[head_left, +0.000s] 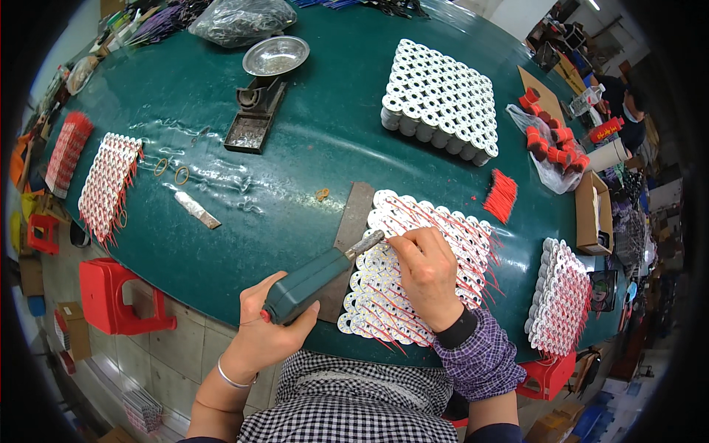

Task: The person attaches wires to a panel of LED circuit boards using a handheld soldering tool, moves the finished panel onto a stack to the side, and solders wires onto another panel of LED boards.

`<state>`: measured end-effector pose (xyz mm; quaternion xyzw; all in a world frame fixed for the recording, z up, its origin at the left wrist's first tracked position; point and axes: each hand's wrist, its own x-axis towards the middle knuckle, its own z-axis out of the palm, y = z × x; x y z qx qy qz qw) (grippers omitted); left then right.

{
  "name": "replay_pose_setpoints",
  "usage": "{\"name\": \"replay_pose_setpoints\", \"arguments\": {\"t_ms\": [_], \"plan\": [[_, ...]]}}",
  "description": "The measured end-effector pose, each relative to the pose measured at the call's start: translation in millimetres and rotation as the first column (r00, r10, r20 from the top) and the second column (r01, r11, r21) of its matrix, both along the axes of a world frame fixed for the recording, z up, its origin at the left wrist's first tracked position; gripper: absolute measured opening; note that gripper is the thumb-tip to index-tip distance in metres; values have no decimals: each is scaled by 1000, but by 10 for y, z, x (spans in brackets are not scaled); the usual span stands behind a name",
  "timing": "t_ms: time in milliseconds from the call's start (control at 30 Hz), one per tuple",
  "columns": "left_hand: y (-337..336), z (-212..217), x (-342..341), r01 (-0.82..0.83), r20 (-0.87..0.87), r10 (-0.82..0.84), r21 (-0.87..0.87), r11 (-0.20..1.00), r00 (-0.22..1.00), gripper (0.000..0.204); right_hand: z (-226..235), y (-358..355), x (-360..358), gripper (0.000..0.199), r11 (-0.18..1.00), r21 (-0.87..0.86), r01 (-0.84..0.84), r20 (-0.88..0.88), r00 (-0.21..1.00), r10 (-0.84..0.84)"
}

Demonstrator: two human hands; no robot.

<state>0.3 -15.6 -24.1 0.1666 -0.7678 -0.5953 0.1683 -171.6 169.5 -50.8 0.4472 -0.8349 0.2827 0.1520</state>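
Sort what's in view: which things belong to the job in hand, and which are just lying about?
Likely in use:
green tool, in the left hand
white disc block with red strands, beneath the right hand
red strand bundle

Likely lying about:
metal dish
bulging plastic bag
red stools

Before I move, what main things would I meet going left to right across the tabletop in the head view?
Red-wired white disc block, pale flat strip, left grip around a green tool, right grip, red wire bundle, another red-wired disc block.
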Motion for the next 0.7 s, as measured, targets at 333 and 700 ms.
{"name": "replay_pose_setpoints", "arguments": {"t_ms": [333,700], "plan": [[-7,51,-1,-3,-32,1,-45,999,999,12,7,-13,6,21,1000,2,5,-9,1000,-5],[23,27,103,-106,-128,107,19,994,986,18,134,-33,42,15,999,-42,1,6,1000,0]]}}
